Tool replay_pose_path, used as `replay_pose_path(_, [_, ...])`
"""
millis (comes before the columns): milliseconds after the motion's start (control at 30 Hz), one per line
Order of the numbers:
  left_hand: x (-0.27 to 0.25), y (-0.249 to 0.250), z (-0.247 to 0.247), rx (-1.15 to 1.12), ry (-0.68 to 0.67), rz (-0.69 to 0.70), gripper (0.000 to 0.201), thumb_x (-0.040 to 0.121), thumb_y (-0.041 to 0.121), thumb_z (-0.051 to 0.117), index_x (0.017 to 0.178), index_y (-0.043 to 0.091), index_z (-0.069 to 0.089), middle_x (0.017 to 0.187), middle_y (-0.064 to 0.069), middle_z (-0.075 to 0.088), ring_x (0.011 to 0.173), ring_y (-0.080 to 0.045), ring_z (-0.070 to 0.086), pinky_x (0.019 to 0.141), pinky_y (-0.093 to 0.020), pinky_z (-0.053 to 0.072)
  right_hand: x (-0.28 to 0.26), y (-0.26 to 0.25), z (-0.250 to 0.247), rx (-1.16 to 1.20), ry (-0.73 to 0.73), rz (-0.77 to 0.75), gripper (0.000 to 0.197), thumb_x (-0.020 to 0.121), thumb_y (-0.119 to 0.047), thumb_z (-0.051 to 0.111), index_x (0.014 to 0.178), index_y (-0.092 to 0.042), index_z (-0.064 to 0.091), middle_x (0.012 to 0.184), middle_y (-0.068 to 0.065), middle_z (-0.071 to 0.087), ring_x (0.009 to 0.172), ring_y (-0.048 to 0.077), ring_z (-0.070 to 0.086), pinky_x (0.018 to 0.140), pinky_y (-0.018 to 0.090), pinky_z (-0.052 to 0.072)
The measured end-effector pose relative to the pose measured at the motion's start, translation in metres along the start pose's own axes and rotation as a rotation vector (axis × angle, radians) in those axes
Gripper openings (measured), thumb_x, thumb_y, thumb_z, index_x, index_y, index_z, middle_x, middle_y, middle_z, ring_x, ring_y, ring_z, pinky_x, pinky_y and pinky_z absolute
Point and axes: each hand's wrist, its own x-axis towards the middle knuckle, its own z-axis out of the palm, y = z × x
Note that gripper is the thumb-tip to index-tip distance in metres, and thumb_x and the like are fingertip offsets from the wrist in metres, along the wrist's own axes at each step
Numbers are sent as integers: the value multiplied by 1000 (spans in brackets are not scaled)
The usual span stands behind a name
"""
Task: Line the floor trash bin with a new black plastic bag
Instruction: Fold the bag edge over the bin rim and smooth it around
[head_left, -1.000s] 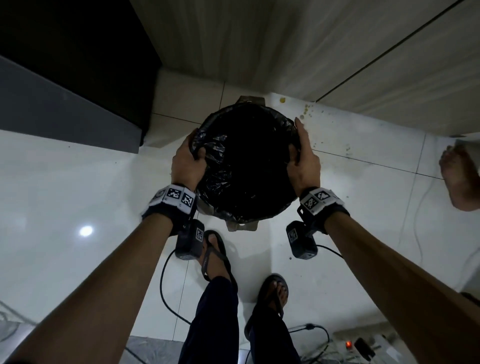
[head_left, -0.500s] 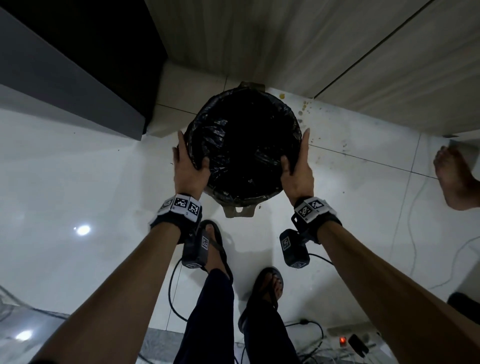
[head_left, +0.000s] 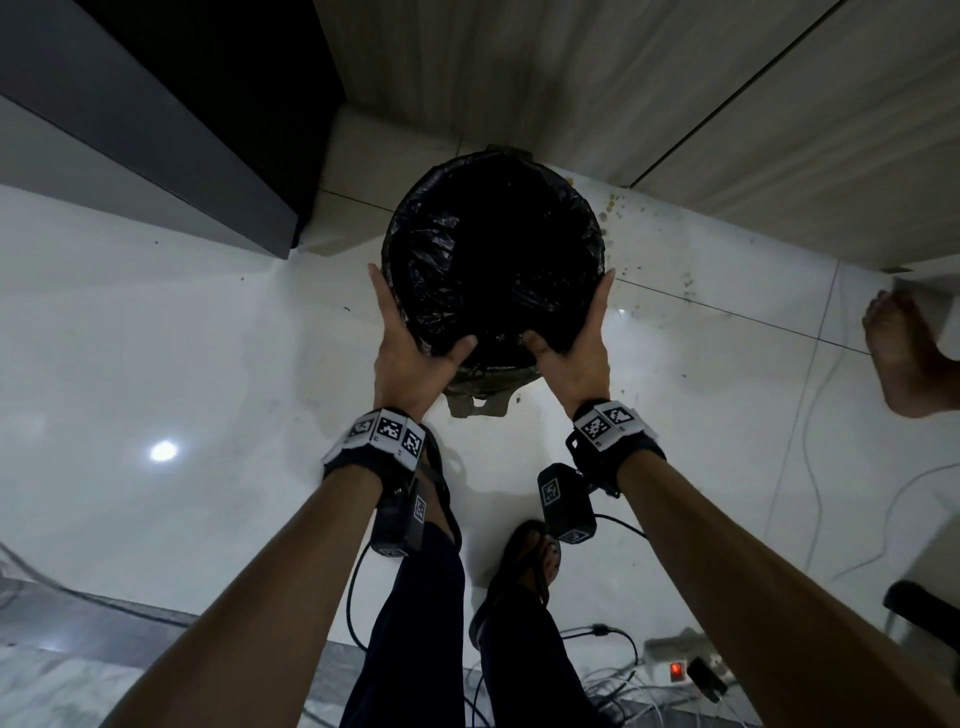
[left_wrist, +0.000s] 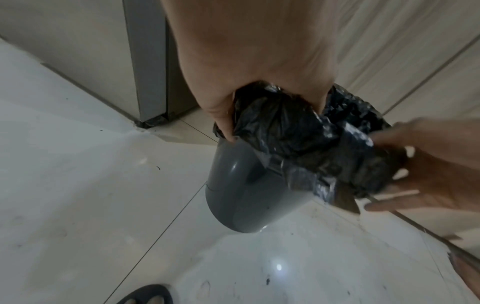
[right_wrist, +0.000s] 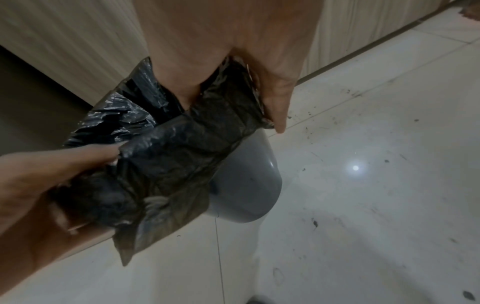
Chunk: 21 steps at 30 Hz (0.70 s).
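A round grey trash bin stands on the white tiled floor against the cabinet fronts. A black plastic bag lines it and is folded over the rim. My left hand grips the near-left rim, thumb inside the bag, fingers straight down the outside. My right hand mirrors it on the near-right rim. In the left wrist view the bag drapes over the grey bin wall. The right wrist view shows the bag's edge hanging over the bin.
A dark cabinet or appliance stands at the left. Another person's bare foot is at the right. Cables and a lit power strip lie near my sandalled feet. Crumbs dot the floor by the bin.
Both hands slid from the bin's sides round to its near rim. The left hand's fingers, curled over the rim before, now lie straight along the outside.
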Motion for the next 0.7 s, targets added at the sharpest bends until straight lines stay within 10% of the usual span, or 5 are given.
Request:
replay_pose_path(200, [-7, -5, 12, -70, -48, -6, 140, 62, 47, 85, 142, 43, -29, 155, 1, 33, 138, -20, 40, 110, -38, 35, -7, 2, 10, 164, -43, 54, 115, 84, -15, 70, 146, -41, -23, 137, 10, 53, 111, 24, 59, 93, 35, 48])
replay_pose_path(333, [10, 2, 6, -82, -36, 2, 140, 62, 37, 87, 144, 39, -27, 152, -1, 37, 135, -20, 44, 110, -38, 38, 13, -1, 15, 271, -65, 58, 116, 83, -1, 66, 146, -44, -22, 113, -19, 46, 101, 11, 53, 97, 48, 51])
replay_pose_path(500, [57, 15, -19, -65, 1, 16, 143, 59, 41, 88, 146, 35, -24, 154, -2, 34, 137, -23, 40, 112, -41, 36, 50, -45, 24, 223, -126, -1, 111, 86, -4, 65, 148, -41, -20, 147, 6, 40, 117, 12, 45, 105, 45, 45])
replay_pose_path(700, [113, 28, -51, -67, 28, 28, 142, 58, 48, 87, 146, 37, -24, 153, 0, 36, 138, -21, 39, 113, -39, 33, 103, -85, 49, 222, -210, -89, 113, 85, -8, 68, 147, -44, -20, 152, 0, 31, 125, 8, 39, 104, 51, 45])
